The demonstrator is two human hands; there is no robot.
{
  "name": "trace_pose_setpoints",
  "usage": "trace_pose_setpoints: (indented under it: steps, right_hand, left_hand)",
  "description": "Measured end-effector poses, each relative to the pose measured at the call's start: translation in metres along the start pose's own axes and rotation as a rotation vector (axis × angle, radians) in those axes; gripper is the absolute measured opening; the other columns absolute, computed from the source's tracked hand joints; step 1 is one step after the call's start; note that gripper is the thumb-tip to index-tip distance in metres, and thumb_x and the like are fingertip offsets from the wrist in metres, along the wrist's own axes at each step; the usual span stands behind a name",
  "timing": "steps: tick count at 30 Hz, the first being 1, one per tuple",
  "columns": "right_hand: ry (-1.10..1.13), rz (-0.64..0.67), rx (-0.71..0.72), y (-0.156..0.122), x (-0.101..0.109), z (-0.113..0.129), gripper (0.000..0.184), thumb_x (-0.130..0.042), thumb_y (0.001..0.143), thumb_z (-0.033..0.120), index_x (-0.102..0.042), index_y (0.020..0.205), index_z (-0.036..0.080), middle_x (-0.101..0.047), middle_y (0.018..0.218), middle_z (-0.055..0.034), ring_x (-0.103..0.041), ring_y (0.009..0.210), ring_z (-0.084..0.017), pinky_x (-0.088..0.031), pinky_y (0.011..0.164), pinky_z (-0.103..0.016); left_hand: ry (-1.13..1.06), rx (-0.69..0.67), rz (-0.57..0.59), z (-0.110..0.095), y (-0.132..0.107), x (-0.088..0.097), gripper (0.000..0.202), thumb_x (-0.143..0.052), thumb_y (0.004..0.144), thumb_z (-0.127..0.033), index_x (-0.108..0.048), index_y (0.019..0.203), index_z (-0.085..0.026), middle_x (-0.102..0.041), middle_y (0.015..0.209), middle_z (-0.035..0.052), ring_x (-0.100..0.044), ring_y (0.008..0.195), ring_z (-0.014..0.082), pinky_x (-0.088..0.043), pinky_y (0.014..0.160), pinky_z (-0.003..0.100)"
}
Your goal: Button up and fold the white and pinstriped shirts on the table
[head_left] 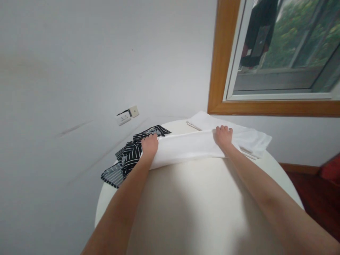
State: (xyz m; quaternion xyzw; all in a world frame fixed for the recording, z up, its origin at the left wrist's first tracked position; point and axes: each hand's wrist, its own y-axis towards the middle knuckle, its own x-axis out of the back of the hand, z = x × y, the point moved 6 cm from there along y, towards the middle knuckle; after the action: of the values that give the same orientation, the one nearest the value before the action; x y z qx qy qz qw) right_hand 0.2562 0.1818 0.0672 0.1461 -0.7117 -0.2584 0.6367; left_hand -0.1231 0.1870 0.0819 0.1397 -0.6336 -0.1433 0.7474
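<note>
Two pieces of cloth lie on the round white tabletop (196, 198), along its far side near the wall (79, 63). At the left, a black-and-white striped cloth (132, 153) sits crumpled and unsmoothed, one corner close to the table's edge. Just beside it, the left hand (149, 144) rests on the left end of the white cloth (183, 147), fingers curled. Between the hands, the white cloth makes a long, narrow, fairly smooth band that looks already folded. Farther right, the right hand (224, 135) bears down on it, fingers bent and held together. Both hands hide their own fingertips, so I cannot tell whether either is clamped on the fabric or only pressing. Past the right hand the white cloth spreads out loosely; I judge the work partly done, with that wide end and the striped heap left untidied.
</note>
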Motion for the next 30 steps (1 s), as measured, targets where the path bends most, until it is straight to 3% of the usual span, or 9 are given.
trace_pose_setpoints:
  steps: [2, 5, 8, 10, 12, 14, 18, 24, 30]
  right_hand:
    - [0.014, -0.036, 0.006, -0.006, -0.001, -0.002, 0.034, -0.033, 0.093, 0.015, -0.062, 0.11, 0.013, -0.062, 0.108, -0.017, -0.049, 0.106, -0.028, -0.026, 0.099, -0.049]
    - [0.043, -0.086, 0.024, -0.01, 0.011, -0.004, 0.039, -0.032, 0.093, 0.014, -0.056, 0.123, 0.013, -0.058, 0.121, -0.0174, -0.041, 0.12, -0.03, -0.016, 0.106, -0.055]
    - [0.105, -0.082, 0.156, -0.012, 0.031, 0.015, 0.044, -0.034, 0.091, 0.013, -0.052, 0.131, 0.013, -0.051, 0.134, -0.0164, -0.029, 0.134, -0.03, -0.009, 0.111, -0.056]
    - [0.173, -0.005, 0.326, -0.02, 0.042, 0.04, 0.041, -0.036, 0.091, 0.014, -0.057, 0.126, 0.014, -0.053, 0.133, -0.0148, -0.03, 0.134, -0.028, -0.009, 0.114, -0.051]
    - [0.257, 0.1, 0.452, -0.031, 0.044, 0.066, 0.038, -0.035, 0.094, 0.02, -0.063, 0.119, 0.017, -0.058, 0.128, -0.0127, -0.038, 0.13, -0.026, -0.012, 0.114, -0.047]
    - [0.332, 0.225, 0.464, -0.041, 0.036, 0.083, 0.041, -0.032, 0.098, 0.034, -0.062, 0.121, 0.019, -0.059, 0.128, -0.0111, -0.044, 0.126, -0.025, -0.02, 0.112, -0.045]
    - [0.402, 0.449, 0.405, -0.055, 0.004, 0.091, 0.055, -0.024, 0.098, 0.053, -0.047, 0.139, 0.025, -0.04, 0.149, -0.0078, -0.033, 0.138, -0.026, -0.024, 0.111, -0.047]
    - [0.399, 0.452, 0.429, -0.06, -0.013, 0.085, 0.059, -0.022, 0.097, 0.057, -0.038, 0.145, 0.027, -0.029, 0.155, -0.0048, -0.022, 0.144, -0.024, -0.016, 0.115, -0.047]
    - [0.418, 0.397, 0.402, -0.061, -0.002, 0.08, 0.054, -0.031, 0.096, 0.054, -0.047, 0.139, 0.026, -0.039, 0.15, -0.0048, -0.029, 0.14, -0.022, -0.019, 0.115, -0.043]
  left_hand:
    - [-0.025, 0.015, -0.031, 0.001, -0.004, 0.002, 0.041, -0.031, 0.093, -0.023, -0.049, 0.129, -0.014, -0.058, 0.117, 0.0197, -0.054, 0.107, 0.0321, -0.039, 0.087, 0.045]
    - [-0.064, 0.005, -0.139, -0.008, -0.011, 0.02, 0.045, -0.028, 0.093, -0.019, -0.047, 0.134, -0.016, -0.055, 0.124, 0.02, -0.047, 0.117, 0.0336, -0.033, 0.097, 0.051]
    - [-0.144, -0.12, -0.264, -0.043, -0.023, 0.045, 0.045, -0.03, 0.092, -0.017, -0.052, 0.131, -0.018, -0.051, 0.134, 0.0163, -0.038, 0.128, 0.0319, -0.016, 0.11, 0.055]
    - [-0.234, -0.231, -0.274, -0.075, -0.033, 0.052, 0.042, -0.034, 0.091, -0.018, -0.056, 0.127, -0.022, -0.051, 0.136, 0.0115, -0.037, 0.132, 0.0285, -0.01, 0.114, 0.053]
    - [-0.32, -0.296, -0.204, -0.102, -0.041, 0.045, 0.04, -0.035, 0.092, -0.022, -0.058, 0.125, -0.025, -0.053, 0.136, 0.0081, -0.038, 0.132, 0.026, -0.012, 0.115, 0.052]
    - [-0.367, -0.283, -0.071, -0.118, -0.044, 0.027, 0.041, -0.034, 0.094, -0.031, -0.057, 0.128, -0.026, -0.051, 0.14, 0.0077, -0.038, 0.133, 0.0276, -0.019, 0.113, 0.054]
    - [-0.383, -0.223, 0.186, -0.119, -0.046, -0.015, 0.053, -0.031, 0.094, -0.049, -0.047, 0.138, -0.027, -0.042, 0.148, 0.0089, -0.035, 0.136, 0.0322, -0.025, 0.11, 0.058]
    - [-0.388, -0.257, 0.174, -0.112, -0.051, -0.026, 0.058, -0.025, 0.094, -0.054, -0.041, 0.144, -0.027, -0.036, 0.151, 0.0078, -0.03, 0.14, 0.0303, -0.019, 0.114, 0.056]
    - [-0.373, -0.253, 0.112, -0.115, -0.058, -0.02, 0.054, -0.028, 0.094, -0.052, -0.044, 0.141, -0.03, -0.039, 0.149, 0.0071, -0.033, 0.139, 0.0294, -0.019, 0.113, 0.057]
